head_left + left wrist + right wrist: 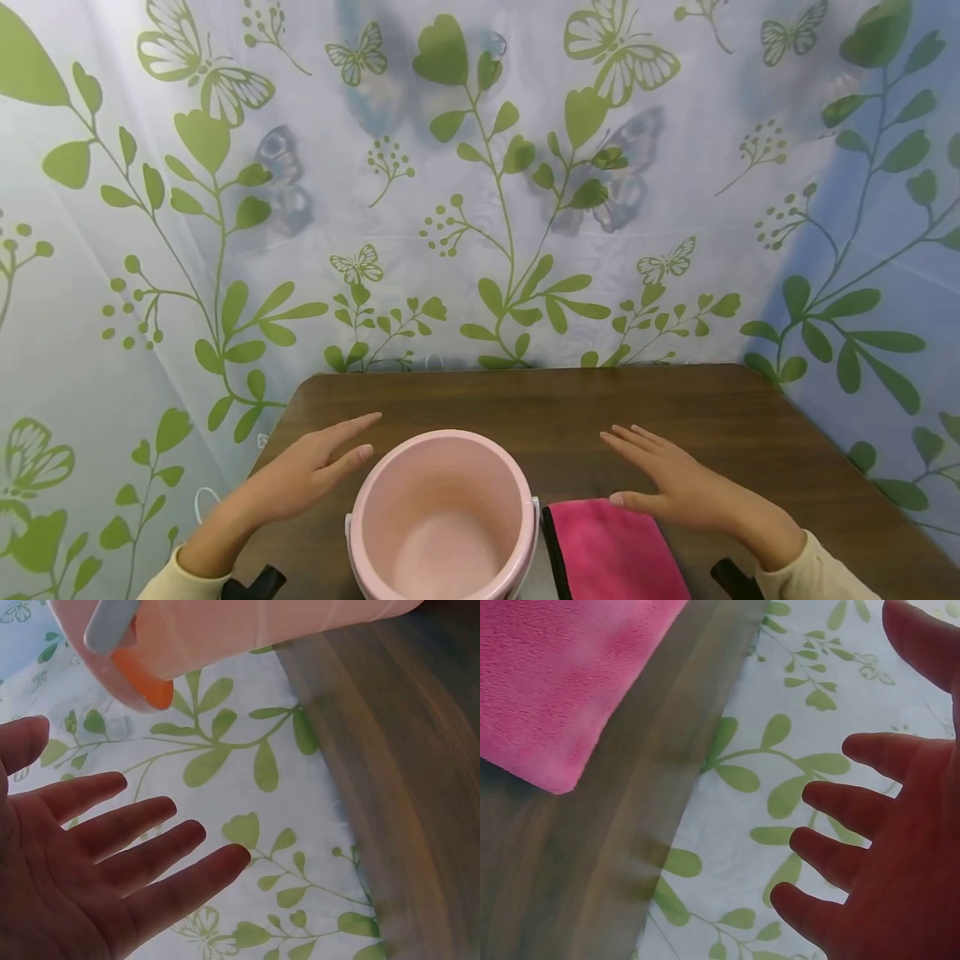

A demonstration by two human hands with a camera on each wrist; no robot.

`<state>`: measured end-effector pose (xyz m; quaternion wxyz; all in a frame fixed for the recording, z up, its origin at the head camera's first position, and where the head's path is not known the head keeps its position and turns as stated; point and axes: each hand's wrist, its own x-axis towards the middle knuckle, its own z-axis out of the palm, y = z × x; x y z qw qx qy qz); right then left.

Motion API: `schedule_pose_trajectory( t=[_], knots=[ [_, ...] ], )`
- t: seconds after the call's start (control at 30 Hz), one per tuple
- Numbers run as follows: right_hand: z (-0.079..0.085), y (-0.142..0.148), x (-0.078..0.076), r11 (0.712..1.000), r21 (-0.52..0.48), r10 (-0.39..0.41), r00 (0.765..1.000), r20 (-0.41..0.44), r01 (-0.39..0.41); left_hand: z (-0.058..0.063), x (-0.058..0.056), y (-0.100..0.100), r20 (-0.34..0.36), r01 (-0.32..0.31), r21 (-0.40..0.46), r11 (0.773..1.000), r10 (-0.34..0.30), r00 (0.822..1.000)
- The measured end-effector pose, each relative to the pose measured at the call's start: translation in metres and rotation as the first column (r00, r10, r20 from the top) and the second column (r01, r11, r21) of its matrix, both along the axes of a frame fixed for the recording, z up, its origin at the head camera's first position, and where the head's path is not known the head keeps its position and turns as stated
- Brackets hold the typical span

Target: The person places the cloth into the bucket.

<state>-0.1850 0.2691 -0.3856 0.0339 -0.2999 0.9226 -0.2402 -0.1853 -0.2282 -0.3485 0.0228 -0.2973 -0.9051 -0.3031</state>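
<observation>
A pink bucket (442, 517) with a pale handle stands on the table at the lower middle of the head view, and nothing shows inside it. To its left my left hand (300, 471) hovers with straight, spread fingers, apart from the bucket. In the left wrist view that hand (112, 862) holds nothing, below the bucket's rim (142, 697). A bright pink cloth (611, 550) with a dark edge lies right of the bucket. Over its upper right corner hangs my right hand (675, 483), fingers extended. The right wrist view shows this palm (900, 847) bare, away from the cloth (562, 682).
The brown wooden table (555, 408) reaches back to a white curtain (465, 225) printed with green leaves and butterflies. A grey surface (542, 575) shows between bucket and cloth. Dark straps or mounts (262, 582) sit at both wrists.
</observation>
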Motion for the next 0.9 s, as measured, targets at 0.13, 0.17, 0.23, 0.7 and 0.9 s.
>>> schedule_pose_trajectory(
  t=[0.13,0.17,0.23,0.7,0.9],
  knots=[
    [-0.006,0.002,0.004,1.0,-0.006,0.008,1.0,0.008,-0.007,-0.005,0.001,0.002,0.052,0.005,0.027,1.0,-0.006,0.999],
    [-0.007,0.003,0.005,1.0,-0.006,0.008,1.0,0.015,-0.008,-0.006,0.001,0.002,0.059,0.008,0.031,0.999,-0.009,0.998],
    [-0.009,0.005,0.007,1.0,-0.004,0.009,1.0,0.027,-0.009,-0.008,0.001,0.002,0.067,0.013,0.037,0.999,-0.015,0.998],
    [-0.026,0.017,0.011,0.999,0.005,0.048,0.999,0.021,-0.048,-0.014,-0.001,0.003,0.06,0.003,0.041,0.999,-0.006,0.998],
    [-0.035,0.021,0.014,0.998,0.036,0.042,0.999,0.027,-0.043,-0.019,-0.002,0.003,0.09,0.026,0.056,0.998,-0.031,0.995]
  ],
)
